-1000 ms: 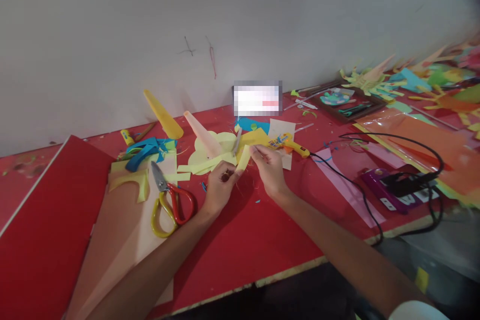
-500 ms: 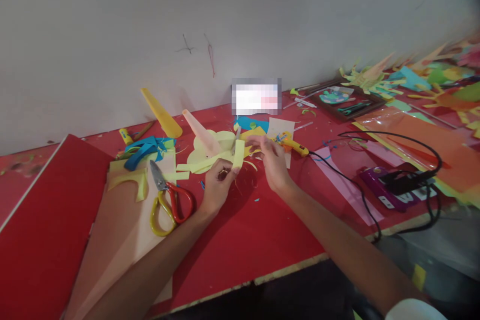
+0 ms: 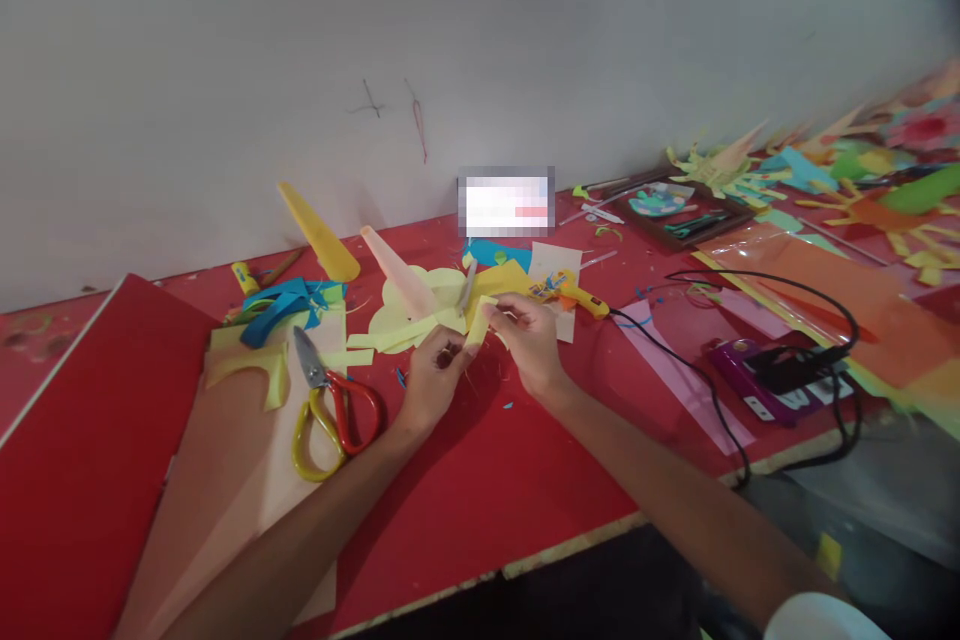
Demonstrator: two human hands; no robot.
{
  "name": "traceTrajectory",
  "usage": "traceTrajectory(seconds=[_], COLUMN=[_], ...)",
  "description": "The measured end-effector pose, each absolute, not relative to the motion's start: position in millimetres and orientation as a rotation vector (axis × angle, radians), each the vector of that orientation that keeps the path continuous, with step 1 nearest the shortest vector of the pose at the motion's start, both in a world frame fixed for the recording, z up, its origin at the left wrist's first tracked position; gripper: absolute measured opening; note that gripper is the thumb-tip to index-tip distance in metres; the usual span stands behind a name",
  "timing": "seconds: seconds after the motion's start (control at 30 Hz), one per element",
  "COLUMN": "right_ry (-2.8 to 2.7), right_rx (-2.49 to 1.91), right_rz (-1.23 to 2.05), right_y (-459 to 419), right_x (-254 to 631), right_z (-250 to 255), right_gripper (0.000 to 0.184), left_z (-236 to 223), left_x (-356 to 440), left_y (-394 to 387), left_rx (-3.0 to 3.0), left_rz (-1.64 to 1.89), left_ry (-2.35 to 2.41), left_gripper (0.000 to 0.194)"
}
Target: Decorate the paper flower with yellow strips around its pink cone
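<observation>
Between my two hands is a short pale-yellow paper strip (image 3: 478, 324). My left hand (image 3: 435, 375) pinches its lower end, and my right hand (image 3: 531, 340) has thumb and fingers closed on the upper end. Just behind lies a pale-yellow scalloped paper shape (image 3: 386, 315) with a pale pink cone (image 3: 401, 272) on it, tilted to the left. Scissors (image 3: 319, 380) with one red and one yellow handle rest left of my left hand. Beyond my right hand is a yellow glue gun (image 3: 577, 295) with a black cord.
A yellow cone (image 3: 322, 235) stands near the wall by blue paper scraps (image 3: 289, 305). At right are a purple power strip (image 3: 765, 385) with cables and orange sheets (image 3: 810, 290). A dark tray (image 3: 686, 230) holds small tools. A red board (image 3: 90, 450) lies at far left.
My right hand came off the strip's upper end half a second ago with fingers spread, and now grips it again. My left hand has kept hold. The view has shifted slightly.
</observation>
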State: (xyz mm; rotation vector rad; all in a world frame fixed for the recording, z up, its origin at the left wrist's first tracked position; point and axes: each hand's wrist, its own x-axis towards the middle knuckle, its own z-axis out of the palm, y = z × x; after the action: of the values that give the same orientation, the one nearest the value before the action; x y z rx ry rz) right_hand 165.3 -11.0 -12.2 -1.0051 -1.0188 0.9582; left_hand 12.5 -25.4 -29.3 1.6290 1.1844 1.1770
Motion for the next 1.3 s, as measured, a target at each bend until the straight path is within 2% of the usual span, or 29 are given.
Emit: traceTrajectory(seconds=[0.17, 0.33, 0.47, 0.53, 0.7, 1.0, 1.3], right_ry=[-1.028, -1.006, -1.037, -1.136, -1.356, -1.360, -1.180], right_rx=[-0.978, -0.986, -1.034, -1.065, -1.043, -0.969, -0.957], right_rz=[0.887, 0.790, 0.651, 0.643, 0.767, 0.648, 0.740], right_y=[-10.4, -10.6, -14.1, -16.6, -20.4, -22.3, -14.3], right_x=[167.2, 174.5, 178.0, 175.5, 163.0, 163.8, 170.6], right_z=[-10.4, -6.3, -2.8, -2.9, -7.2, -6.4, -7.5], right_gripper=[0.017, 0.020, 0.045, 0.051, 0.030, 0.029, 0.024], left_z=[-26.8, -25.6, -24.7, -24.2, -20.6, -21.2, -25.6], left_x=[12.9, 12.4, 11.7, 11.5, 11.9, 13.3, 13.9], left_y=[-26.6, -26.9, -27.4, -27.8, -29.2, -29.3, -30.7], left_rx=[1.634, 1.637, 1.594, 1.558, 1.535, 1.557, 1.690], left_rz=[1.192, 1.185, 1.209, 1.221, 1.176, 1.098, 1.073], left_ry=[1.200, 1.206, 1.176, 1.152, 1.137, 1.188, 1.258], left_gripper=[0.027, 0.026, 0.029, 0.029, 0.030, 0.031, 0.030])
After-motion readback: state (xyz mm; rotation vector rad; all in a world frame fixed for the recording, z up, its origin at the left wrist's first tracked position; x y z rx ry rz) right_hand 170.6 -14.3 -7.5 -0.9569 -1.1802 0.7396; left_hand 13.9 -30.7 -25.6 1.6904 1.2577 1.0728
